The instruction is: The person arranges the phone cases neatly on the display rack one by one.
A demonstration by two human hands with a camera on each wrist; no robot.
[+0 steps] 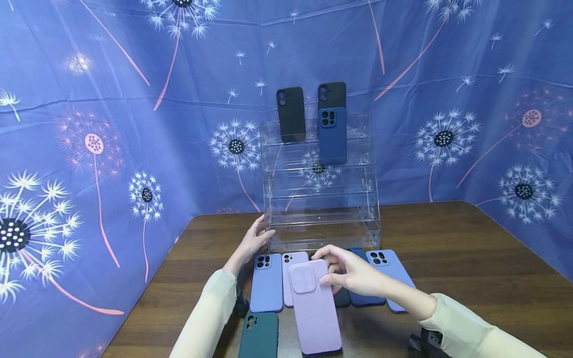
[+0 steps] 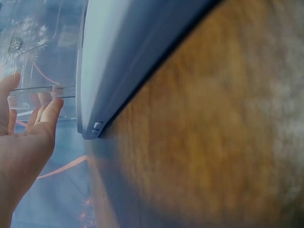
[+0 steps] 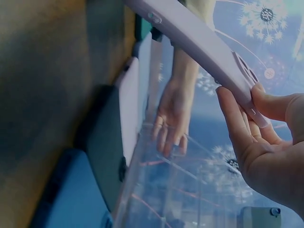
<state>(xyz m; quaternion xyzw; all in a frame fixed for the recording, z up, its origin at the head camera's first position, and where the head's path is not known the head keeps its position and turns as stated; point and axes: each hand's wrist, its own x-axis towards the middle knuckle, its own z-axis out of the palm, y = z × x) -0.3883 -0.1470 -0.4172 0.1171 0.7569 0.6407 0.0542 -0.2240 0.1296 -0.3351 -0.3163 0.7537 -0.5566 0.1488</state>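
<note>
In my right hand (image 1: 353, 271) a lilac phone case (image 1: 315, 313) is pinched near its top, by the raised camera cover. It hangs tilted over the row of cases at the front of the table. The right wrist view shows the thumb (image 3: 273, 104) on the case's back and fingers underneath. My left hand (image 1: 252, 241) holds the lower left side edge of a clear tiered display stand (image 1: 320, 219), thumb toward the front, fingers along the side. On the stand's upper tiers stand two black phone cases (image 1: 291, 114) and a blue one (image 1: 333, 141), which overlaps the right black case.
Before the stand lie a light blue case (image 1: 267, 286), another lilac case (image 1: 288, 278), a dark case (image 1: 342, 297), a dark blue case (image 1: 364, 293) and a periwinkle case (image 1: 394, 273). A green case (image 1: 259, 335) lies nearer. Patterned blue cloth (image 1: 179, 149) hangs around the wooden table (image 1: 470, 268).
</note>
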